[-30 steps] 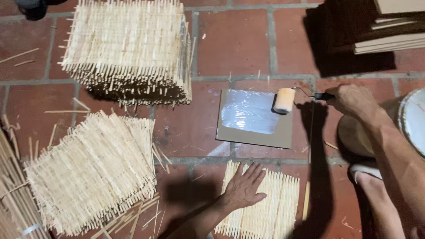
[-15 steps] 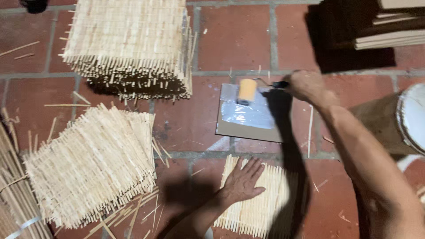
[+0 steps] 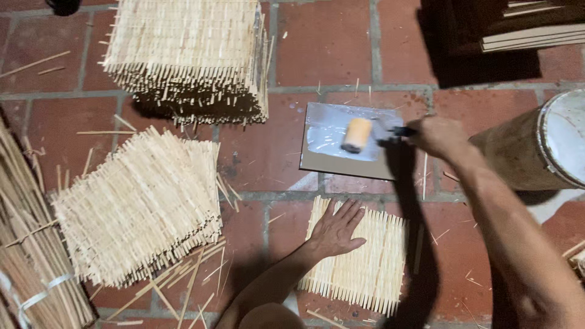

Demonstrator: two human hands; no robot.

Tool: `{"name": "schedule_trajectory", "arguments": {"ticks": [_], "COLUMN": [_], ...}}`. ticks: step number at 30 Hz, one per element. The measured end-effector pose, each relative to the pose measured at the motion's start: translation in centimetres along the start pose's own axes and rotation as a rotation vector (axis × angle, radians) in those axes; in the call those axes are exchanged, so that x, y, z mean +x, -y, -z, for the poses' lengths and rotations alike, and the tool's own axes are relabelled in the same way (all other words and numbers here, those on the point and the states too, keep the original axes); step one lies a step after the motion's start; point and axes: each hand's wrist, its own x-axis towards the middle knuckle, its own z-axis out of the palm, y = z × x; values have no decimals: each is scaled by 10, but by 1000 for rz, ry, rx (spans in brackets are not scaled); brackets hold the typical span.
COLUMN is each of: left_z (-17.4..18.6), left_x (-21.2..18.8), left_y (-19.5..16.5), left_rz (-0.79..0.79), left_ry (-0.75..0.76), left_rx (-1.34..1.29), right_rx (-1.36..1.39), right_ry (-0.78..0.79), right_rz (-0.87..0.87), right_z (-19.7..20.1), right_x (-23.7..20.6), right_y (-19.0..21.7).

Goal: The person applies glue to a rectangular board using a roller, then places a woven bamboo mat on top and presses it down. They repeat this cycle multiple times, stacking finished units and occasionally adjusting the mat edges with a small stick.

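Bamboo mat (image 3: pixel 359 262) lies at six o'clock, the left hand (image 3: pixel 335 228) spread flat on it. Right hand (image 3: pixel 439 137), at two o'clock, grips a roller (image 3: pixel 356 135) resting on the wet tray (image 3: pixel 341 161). Roller loading looks underway; rolling the mat would call for a steady, even pass.

Floor (image 3: pixel 329 42): red brick tiles, grey joints. Lying directly on it: tall stack of bamboo-stick mats (image 3: pixel 189 58) at top; second mat pile (image 3: pixel 137 204) at left, tilted; single flat mat (image 3: pixel 365 262) at bottom centre; grey board (image 3: pixel 332 161) with wet smear; stick bundle (image 3: pixel 24 244) at far left; loose sticks (image 3: pixel 183 286) scattered; round drum (image 3: pixel 536 146) at right.
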Motion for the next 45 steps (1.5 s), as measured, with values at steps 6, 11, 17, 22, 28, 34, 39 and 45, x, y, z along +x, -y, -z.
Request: {"name": "schedule_trajectory", "arguments": {"ticks": [6,11,17,22,28,34,39,45], "left_z": [2,3,0,-2,-6,-5,-4,-4], "left_x": [0,0,1,1,-1,-5,-2,-3], "left_y": [-2,0,-1,-2,-1,-2,-5,-7], "left_rz": [16,5,6,6,13,-14,-17,-9], "left_ry": [14,44,96,38,34,-13,23,53], "left_rx": [-5,-11,-9,-11,-16,-29,-25,-5], "right_rx": [59,54,27,93,90,221,859,797], "right_ry": [-130,50,110,46,-117,174,-125,-219], "right_rz": [284,75,-138,16,180,-199,-330,-399], "right_z": [-7,-9,-23,-24,-24,-22,-79,-68], "right_x": [36,-15,-96,-46,-26,-146,-197,-74], "right_y": [88,10,-57,20,90,32,82,63]}}
